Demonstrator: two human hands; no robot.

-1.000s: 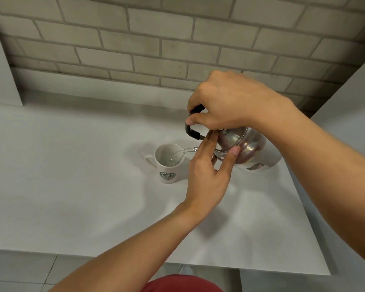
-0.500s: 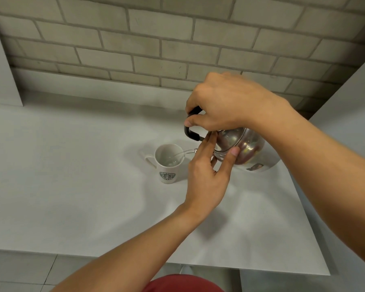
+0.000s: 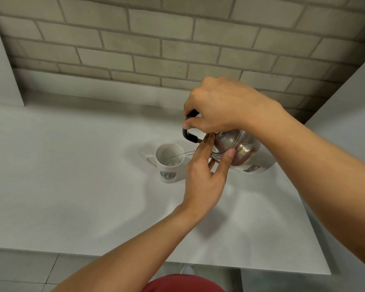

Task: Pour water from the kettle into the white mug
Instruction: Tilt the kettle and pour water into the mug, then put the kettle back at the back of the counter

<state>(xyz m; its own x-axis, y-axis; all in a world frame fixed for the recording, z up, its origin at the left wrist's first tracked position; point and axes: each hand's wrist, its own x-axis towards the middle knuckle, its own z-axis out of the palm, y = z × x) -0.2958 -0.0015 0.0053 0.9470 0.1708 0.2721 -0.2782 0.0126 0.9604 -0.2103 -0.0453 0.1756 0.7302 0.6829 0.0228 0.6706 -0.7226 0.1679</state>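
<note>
A shiny steel kettle point(image 3: 243, 149) with a black handle is tilted to the left above the counter. My right hand point(image 3: 221, 106) grips that handle from above. My left hand point(image 3: 202, 178) presses its fingertips and thumb against the kettle's lid and side. A thin stream of water runs from the spout into the white mug point(image 3: 168, 163), which stands upright just left of the kettle. The mug has a green round logo on its front and its handle points left. The spout itself is mostly hidden behind my left fingers.
The white counter point(image 3: 72, 186) runs along a grey brick wall point(image 3: 156, 49). White panels stand at the far left point(image 3: 2, 70) and the right point(image 3: 346, 91). The counter's front edge lies near me, with tiled floor below.
The kettle and both hands have hardly moved. Water keeps running into the mug.
</note>
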